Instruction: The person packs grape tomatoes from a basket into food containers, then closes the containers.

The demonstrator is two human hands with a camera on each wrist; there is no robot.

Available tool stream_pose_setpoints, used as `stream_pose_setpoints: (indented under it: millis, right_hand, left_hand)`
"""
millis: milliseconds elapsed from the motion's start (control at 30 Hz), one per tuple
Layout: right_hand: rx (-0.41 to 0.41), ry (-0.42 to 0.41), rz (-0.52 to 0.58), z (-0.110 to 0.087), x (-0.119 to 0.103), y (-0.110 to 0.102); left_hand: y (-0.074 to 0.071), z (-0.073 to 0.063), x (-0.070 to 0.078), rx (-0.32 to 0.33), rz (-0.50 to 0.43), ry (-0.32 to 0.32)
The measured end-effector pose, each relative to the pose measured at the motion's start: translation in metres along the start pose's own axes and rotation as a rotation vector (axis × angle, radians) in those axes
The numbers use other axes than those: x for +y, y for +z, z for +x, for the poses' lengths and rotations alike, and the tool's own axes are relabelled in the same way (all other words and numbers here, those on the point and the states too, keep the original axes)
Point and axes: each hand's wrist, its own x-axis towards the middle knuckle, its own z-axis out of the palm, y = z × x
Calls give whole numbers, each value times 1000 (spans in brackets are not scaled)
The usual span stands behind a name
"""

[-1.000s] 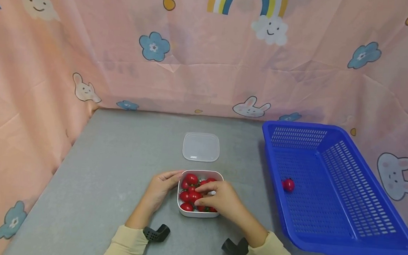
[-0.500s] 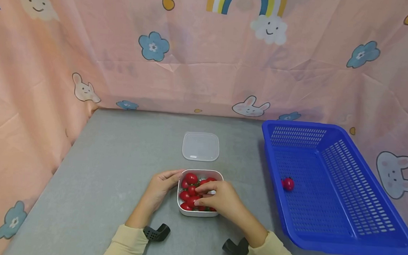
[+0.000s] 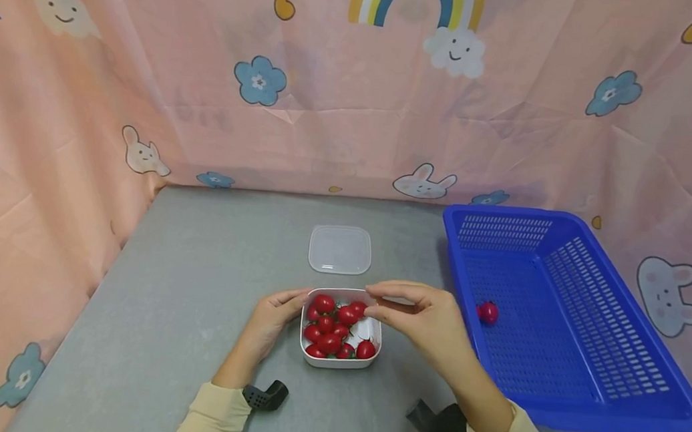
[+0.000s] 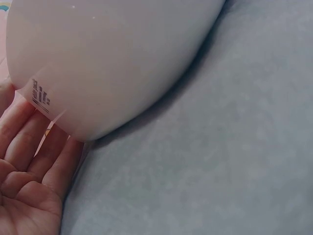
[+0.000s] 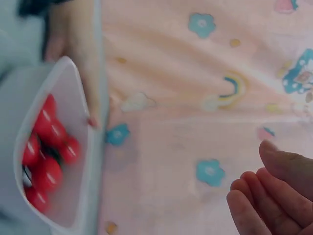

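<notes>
A white plastic box holds several red cherry tomatoes, with a bare patch of its floor showing at the right. My left hand rests its extended fingers against the box's left side; the left wrist view shows these fingers touching the outer wall near a printed mark. My right hand hovers over the box's right rear corner, thumb and fingers apart. Nothing lies between thumb and fingers of that hand in the right wrist view, where the tomatoes appear at the left.
Behind the box, a clear lid lies flat on the grey table. On the right stands a blue slotted basket with a red cherry tomato near its left wall. A pink patterned curtain hangs behind the table.
My right hand has lifted from among the tomatoes and moved right and back, uncovering the box's right side. The tomatoes near it shifted slightly. My left hand stays in place.
</notes>
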Motion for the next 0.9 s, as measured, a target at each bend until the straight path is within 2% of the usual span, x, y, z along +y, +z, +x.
stream_pose_setpoints:
  millis: [167,333,500,667,900]
  right_hand:
    - [63,4,-58,5,-11,-32]
    - [139,68,-183,11,-9,-68]
    - [173,143,-262,15,-1,-102]
    - [141,216,-280,23,13,-129]
    - [-16,256,-306,41,49,-158]
  left_hand:
    - [1,0,1,2,-13,-13]
    - [1,0,1,4,-12,-18]
    - [0,1,0,1,-2,-10]
    - [0,0,1,-1,13,0]
    - [0,-1,1,-1,4,1]
